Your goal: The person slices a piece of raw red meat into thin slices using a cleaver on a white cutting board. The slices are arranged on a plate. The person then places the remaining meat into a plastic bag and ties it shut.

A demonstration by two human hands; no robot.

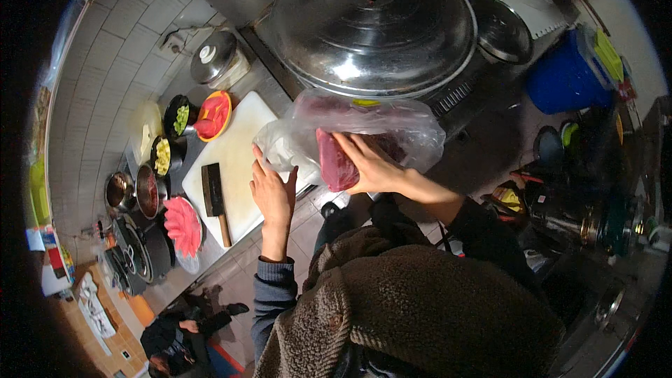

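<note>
A block of raw red meat (336,163) is in my right hand (375,165), in front of an opened clear plastic bag (420,128) with more dark red meat inside. My left hand (273,191) is spread at the bag's left end, fingertips at the crumpled plastic; whether it pinches the film I cannot tell. Left of it lies a white cutting board (239,142), with a cleaver (213,189) resting flat, its wooden handle towards me.
Beyond the bag stands a large lidded steel wok (373,26). Along the left counter are a plate of pink sliced meat (182,226), an orange bowl (227,102), several small bowls and a rice cooker (144,247). A blue bucket (559,76) stands right. A person (176,341) is lower left.
</note>
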